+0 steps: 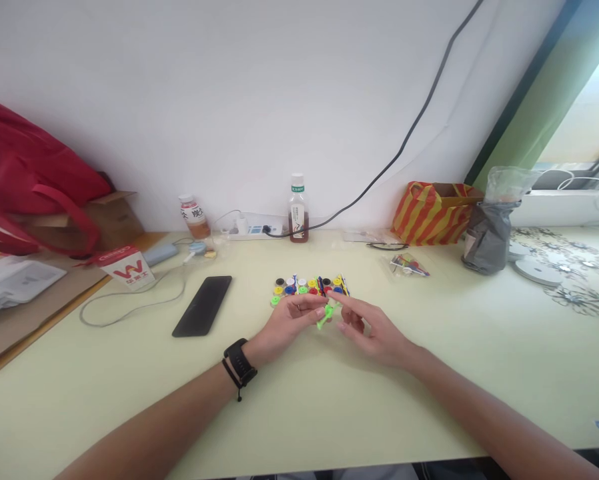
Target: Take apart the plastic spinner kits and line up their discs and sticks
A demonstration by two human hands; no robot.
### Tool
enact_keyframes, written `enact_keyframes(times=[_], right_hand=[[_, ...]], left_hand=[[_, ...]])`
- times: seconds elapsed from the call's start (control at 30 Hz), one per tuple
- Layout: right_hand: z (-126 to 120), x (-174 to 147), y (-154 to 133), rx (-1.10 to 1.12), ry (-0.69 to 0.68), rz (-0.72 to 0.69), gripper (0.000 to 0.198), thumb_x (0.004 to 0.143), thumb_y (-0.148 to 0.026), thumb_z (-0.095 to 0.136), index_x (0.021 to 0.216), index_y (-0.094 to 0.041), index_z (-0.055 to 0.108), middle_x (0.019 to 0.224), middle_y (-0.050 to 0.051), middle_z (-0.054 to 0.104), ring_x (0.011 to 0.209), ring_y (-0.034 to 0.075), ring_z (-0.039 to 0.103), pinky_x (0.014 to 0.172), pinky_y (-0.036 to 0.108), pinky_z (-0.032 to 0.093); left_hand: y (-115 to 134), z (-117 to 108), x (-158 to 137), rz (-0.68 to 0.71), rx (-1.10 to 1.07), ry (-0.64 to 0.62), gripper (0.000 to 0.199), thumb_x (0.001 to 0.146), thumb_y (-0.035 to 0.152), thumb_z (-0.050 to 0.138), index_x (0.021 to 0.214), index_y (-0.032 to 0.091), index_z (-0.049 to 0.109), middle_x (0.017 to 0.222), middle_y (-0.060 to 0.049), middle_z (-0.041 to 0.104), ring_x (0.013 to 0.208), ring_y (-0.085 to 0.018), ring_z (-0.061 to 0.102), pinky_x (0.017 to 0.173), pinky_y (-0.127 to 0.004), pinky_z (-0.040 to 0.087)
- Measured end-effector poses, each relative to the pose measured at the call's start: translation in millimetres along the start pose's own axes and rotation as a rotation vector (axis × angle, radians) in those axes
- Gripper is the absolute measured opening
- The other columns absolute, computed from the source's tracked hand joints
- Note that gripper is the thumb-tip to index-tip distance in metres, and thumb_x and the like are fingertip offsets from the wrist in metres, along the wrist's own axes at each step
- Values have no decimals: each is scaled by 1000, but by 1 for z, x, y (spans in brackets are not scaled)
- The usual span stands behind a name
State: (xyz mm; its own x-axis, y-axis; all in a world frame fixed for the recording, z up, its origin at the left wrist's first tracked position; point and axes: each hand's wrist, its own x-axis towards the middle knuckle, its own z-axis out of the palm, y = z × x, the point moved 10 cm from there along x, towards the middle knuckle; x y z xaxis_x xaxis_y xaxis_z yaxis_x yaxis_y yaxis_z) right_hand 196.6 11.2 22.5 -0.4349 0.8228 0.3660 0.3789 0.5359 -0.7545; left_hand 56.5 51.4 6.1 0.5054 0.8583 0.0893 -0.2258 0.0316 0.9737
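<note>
My left hand [289, 323] is closed, with a small bright green plastic piece [325, 317] pinched between thumb and fingers. The piece has a long thin shape and slants in the grip; its exact kind is too small to make out. Facing it from the right, my right hand [377, 330] has its index finger stretched toward the top of the green piece and its thumb apart. Whether that fingertip touches the piece, I cannot tell. Just beyond both hands lie several coloured plastic discs [303, 284] in rows, with thin blue, yellow and white sticks among them, partly hidden by my fingers.
Left of the hands lies a black phone [202, 307]. Along the wall stand a tea bottle [298, 213], a second drink bottle [195, 220] and a power strip [254, 232]. A small bag of coloured parts [408, 265] and a striped bag [429, 213] are to the right.
</note>
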Motion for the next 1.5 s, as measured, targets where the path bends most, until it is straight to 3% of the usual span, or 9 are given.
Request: enact_keyframes(times=[0.37, 0.47, 0.57, 0.83, 1.07, 1.2, 1.33, 1.43, 1.5], right_hand=[[-11, -1, 0, 52, 100, 72, 68, 100, -39, 58, 162, -30, 31, 95, 1, 56, 67, 14, 49, 60, 27, 47], [-11, 2, -2, 128, 74, 77, 30, 101, -47, 55, 106, -21, 70, 79, 1, 52, 61, 13, 45, 58, 28, 43], [-8, 5, -1, 176, 15, 85, 59, 105, -52, 46, 56, -20, 40, 60, -2, 33, 56, 12, 32, 55, 29, 34], [-9, 4, 1, 219, 132, 115, 24, 97, -41, 65, 112, -23, 61, 84, 1, 62, 71, 15, 57, 64, 28, 48], [-9, 3, 0, 139, 142, 84, 20, 98, -38, 62, 112, -24, 64, 76, -1, 59, 68, 16, 56, 62, 29, 51], [-12, 0, 0, 87, 165, 57, 37, 99, -36, 60, 135, -27, 55, 87, 1, 60, 67, 15, 56, 61, 29, 50], [-18, -4, -3, 83, 232, 39, 72, 99, -35, 60, 161, -33, 23, 105, 2, 59, 63, 12, 52, 65, 31, 53], [-21, -4, -7, 93, 225, 16, 55, 99, -40, 60, 150, -30, 41, 108, 4, 59, 66, 12, 54, 67, 31, 52], [-15, -1, -10, 92, 122, 5, 24, 102, -44, 55, 108, -23, 65, 89, 2, 58, 64, 13, 50, 63, 30, 47]], left_hand=[[-2, -6, 0, -41, -46, 52, 29, 80, 30, 88, 106, 19, 81, 115, -9, 78, 102, -19, 71, 97, -33, 55], [-3, -8, 0, -32, -30, 66, 29, 79, 30, 89, 104, 19, 81, 110, -8, 78, 98, -18, 71, 93, -31, 55], [-2, -6, 0, -28, -25, 64, 29, 78, 30, 89, 104, 19, 81, 102, -7, 79, 93, -16, 71, 90, -30, 56], [1, -2, -1, -1, 31, 32, 28, 79, 30, 89, 102, 18, 80, 105, -8, 79, 97, -19, 72, 94, -34, 56], [-1, 0, -1, -5, 29, 7, 29, 80, 30, 88, 104, 17, 79, 105, -8, 79, 98, -20, 73, 96, -36, 56], [0, 1, -1, -11, 12, 19, 28, 79, 31, 89, 102, 18, 79, 103, -7, 79, 96, -19, 73, 95, -36, 58], [0, 0, -2, -14, 29, 33, 30, 78, 32, 89, 102, 17, 80, 103, -8, 78, 95, -20, 73, 95, -37, 58], [0, -2, -1, -9, 43, 41, 30, 79, 32, 89, 103, 17, 79, 104, -8, 78, 96, -20, 73, 96, -36, 57], [-1, -3, -1, -5, 38, 46, 30, 78, 32, 89, 102, 17, 79, 103, -8, 78, 94, -19, 73, 95, -35, 58]])
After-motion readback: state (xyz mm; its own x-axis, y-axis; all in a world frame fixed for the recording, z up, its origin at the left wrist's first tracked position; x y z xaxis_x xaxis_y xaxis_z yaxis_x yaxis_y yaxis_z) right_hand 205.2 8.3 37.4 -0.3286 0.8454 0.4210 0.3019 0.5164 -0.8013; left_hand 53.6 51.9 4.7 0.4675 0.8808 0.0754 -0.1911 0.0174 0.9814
